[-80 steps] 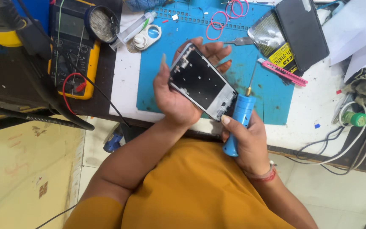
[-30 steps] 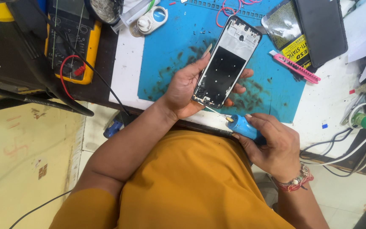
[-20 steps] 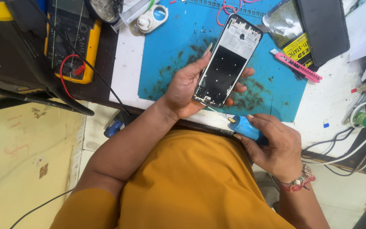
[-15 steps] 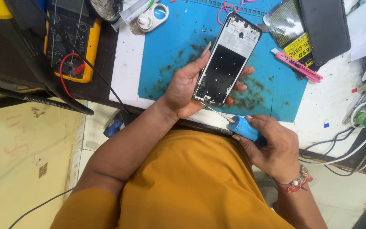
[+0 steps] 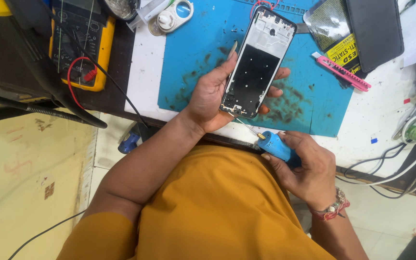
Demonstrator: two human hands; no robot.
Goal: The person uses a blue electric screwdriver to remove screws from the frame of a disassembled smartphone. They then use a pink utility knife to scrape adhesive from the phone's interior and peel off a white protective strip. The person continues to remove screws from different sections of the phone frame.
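At the far left of the tabletop (image 5: 371,120) a yellow multimeter (image 5: 80,45) lies on the dark edge, its red lead (image 5: 73,79) looped beside it and black cables running across it, set back from the hands. Just right of it, at the upper edge of the blue work mat (image 5: 188,58), sits a small white round tool (image 5: 172,14), near but out of the working area.

The left hand (image 5: 213,98) grasps a phone frame (image 5: 258,60) from below, thumb along the left edge and fingertips showing past the right edge. The frame is held tilted above the mat with its open inner side up and its lower end turned toward the body, which brings that end within reach of the tool. The mat beneath is flecked with dark residue, so it appears to serve as the surface that catches scrapings and small parts.

The right hand (image 5: 309,166) is clenched around the blue handle of a precision screwdriver (image 5: 275,144), held low near the tabletop's front edge. Its thin shaft slants up and left, and the tip meets the frame's lower corner; the fingers wrap the handle near its front, a grip that suits fine turning.

Farther right, a pink utility knife (image 5: 343,72) lies on the mat beside an anti-static bag (image 5: 333,29) and a black flat panel (image 5: 374,31), and white cables (image 5: 400,159) trail at the tabletop's right side.
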